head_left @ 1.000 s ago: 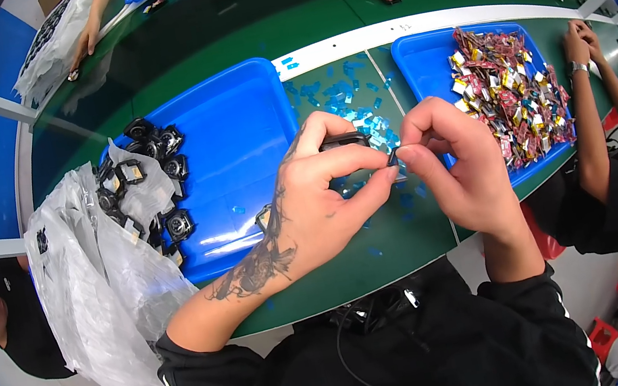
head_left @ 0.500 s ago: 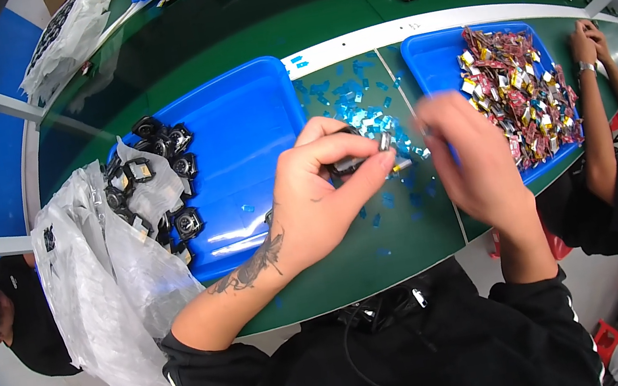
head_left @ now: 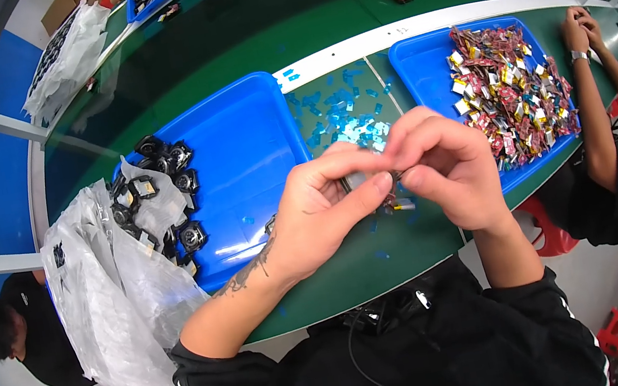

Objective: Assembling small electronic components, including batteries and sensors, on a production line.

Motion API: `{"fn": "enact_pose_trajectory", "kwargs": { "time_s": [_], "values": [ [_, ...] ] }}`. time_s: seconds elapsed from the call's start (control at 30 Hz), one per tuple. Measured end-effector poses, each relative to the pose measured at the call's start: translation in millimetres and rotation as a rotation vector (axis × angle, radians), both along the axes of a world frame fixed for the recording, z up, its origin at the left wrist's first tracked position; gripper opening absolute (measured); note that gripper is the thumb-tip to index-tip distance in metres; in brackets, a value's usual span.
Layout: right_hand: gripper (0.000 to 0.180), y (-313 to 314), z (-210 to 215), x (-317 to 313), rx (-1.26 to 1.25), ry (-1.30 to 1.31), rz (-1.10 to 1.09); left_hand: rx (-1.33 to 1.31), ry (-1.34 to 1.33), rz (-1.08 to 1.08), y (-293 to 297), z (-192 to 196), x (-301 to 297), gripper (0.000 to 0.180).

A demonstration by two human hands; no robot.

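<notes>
My left hand (head_left: 320,207) is closed on a small dark device housing (head_left: 357,180), mostly hidden by the fingers; it resembles the housings in the left tray. My right hand (head_left: 447,166) has its thumb and fingertips pinched together right beside the left fingertips, at the edge of the housing. Whatever is in that pinch is too small and covered to make out. Just below the fingertips lies a small part with yellow and silver on it (head_left: 401,205). Beyond both hands, many small blue film pieces (head_left: 350,122) are scattered over the green tabletop (head_left: 333,287).
On the left, a blue tray (head_left: 237,156) holds black watch-like housings (head_left: 191,235) and a translucent plastic bag (head_left: 119,282) hanging over its edge. A second blue tray (head_left: 418,64) is heaped with red circuit boards and batteries (head_left: 508,90). Another person's hands (head_left: 580,29) work at far right.
My right hand has come left from beside the right tray to meet my left hand, its fingertips pinching at the housing. My left hand keeps its hold. The whole view has shifted slightly.
</notes>
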State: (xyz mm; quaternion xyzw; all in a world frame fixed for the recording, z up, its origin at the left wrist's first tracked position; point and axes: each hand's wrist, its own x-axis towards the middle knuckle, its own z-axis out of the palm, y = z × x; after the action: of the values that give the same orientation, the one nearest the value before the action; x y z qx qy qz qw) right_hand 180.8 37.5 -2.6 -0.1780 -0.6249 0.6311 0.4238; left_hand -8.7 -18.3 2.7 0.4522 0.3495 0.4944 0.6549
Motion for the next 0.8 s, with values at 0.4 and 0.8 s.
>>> {"fn": "enact_pose_trajectory", "kwargs": {
  "time_s": [0.4,0.8],
  "values": [
    [0.020,-22.8,6.7,-5.8,-0.006,-0.246,-0.200,-0.075,-0.133,0.492,8.7,-11.9,-2.1,0.020],
    [0.013,-20.8,7.8,-23.3,0.266,-0.329,-0.520,0.029,-0.036,0.259,-4.7,-2.1,5.0,0.038]
  ]
}}
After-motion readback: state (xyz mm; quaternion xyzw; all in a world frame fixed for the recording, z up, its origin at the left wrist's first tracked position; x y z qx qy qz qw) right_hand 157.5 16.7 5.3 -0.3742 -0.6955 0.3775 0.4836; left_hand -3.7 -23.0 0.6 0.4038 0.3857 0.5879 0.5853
